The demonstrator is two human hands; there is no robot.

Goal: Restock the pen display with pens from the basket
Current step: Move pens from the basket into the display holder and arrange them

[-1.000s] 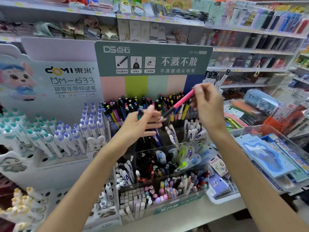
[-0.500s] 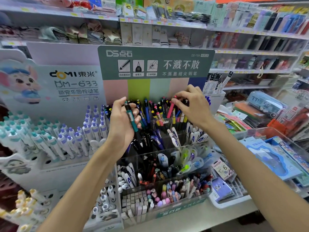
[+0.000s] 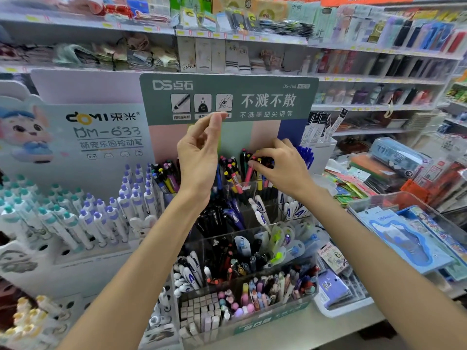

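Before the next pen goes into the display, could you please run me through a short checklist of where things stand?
1. Pink pen seated among the top-row pens: not ok, the right hand pinches its top, and it stands above its neighbours.
2. Left hand free for the next pen: ok, raised with loose fingers, holding nothing.
3. Top compartment has room: cannot tell, it is crowded and partly hidden by the hands.
4. Basket of pens within reach: cannot tell, none is clearly identifiable in view.

top shelves [image 3: 227, 18] — blurred | right hand [image 3: 280, 170] — fingers' grip on pen tops unclear
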